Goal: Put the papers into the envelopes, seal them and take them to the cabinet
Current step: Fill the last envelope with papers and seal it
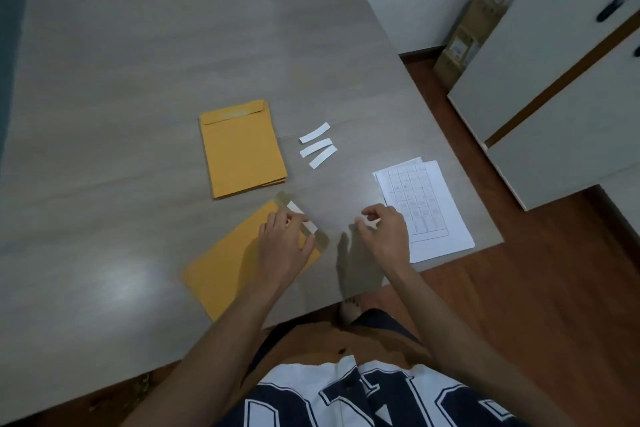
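Note:
A yellow envelope (228, 274) lies tilted near the table's front edge, its flap (322, 242) open toward the right with a white liner strip (300, 215) partly on the adhesive. My left hand (289, 239) presses down on the envelope just below the flap. My right hand (382, 229) hovers to the right and pinches a small white strip piece (369, 224) between its fingertips. A stack of yellow envelopes (242, 152) lies further back. Printed white papers (426, 208) lie at the right, partly under my right hand.
Three peeled white strips (317, 146) lie between the envelope stack and the papers. The grey table (138, 62) ends just right of the papers. A white cabinet (561, 80) with dark handles stands on the right over a wooden floor; cardboard boxes (485, 10) lean behind it.

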The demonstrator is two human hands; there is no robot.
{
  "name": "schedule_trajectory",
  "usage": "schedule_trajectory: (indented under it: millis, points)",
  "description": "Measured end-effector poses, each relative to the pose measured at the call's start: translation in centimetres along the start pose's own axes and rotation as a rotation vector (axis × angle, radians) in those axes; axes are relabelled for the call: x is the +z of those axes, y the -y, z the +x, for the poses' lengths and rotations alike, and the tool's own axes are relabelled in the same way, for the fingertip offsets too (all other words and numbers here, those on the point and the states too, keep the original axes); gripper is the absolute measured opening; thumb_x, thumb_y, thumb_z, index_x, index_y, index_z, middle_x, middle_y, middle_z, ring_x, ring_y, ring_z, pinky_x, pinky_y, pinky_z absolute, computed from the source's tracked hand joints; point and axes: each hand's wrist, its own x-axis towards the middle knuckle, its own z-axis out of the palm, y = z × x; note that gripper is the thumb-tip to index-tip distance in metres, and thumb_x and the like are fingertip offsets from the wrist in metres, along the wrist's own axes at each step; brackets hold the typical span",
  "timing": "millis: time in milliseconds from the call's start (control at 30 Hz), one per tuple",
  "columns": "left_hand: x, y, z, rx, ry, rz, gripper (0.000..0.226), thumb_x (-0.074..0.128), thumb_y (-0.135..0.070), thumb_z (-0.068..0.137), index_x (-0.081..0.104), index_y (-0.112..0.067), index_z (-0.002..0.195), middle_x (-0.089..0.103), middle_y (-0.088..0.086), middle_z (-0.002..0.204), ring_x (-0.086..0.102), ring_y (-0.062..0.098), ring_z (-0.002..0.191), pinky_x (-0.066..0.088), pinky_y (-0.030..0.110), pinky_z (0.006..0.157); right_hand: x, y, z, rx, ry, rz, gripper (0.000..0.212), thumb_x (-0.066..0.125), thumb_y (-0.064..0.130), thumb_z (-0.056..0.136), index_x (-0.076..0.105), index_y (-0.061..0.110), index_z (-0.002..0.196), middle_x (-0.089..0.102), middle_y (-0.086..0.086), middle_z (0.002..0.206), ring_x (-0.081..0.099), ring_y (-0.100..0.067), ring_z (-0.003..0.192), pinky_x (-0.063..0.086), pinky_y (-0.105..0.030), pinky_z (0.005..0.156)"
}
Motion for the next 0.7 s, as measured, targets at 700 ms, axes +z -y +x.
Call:
schedule_trajectory:
  millis: [700]
  points:
    - [9.6, -19.2, 16.2, 0.088, 0.280, 0.183, 0.088, 0.082, -0.054, 0.067, 0.042, -0.012, 0.132, 0.046, 0.011, 0.129, 0.045, 0.029, 0.119, 0.042, 0.042, 0.095, -8.2, -15.4, -1.4, 0.774, -0.123, 0.362, 0.069, 0.079, 0.055, 0.069, 0.056, 0.006, 0.112, 0.064, -0.005, 0.107, 0.066, -0.022, 0.094, 0.058, -0.039, 0.078]
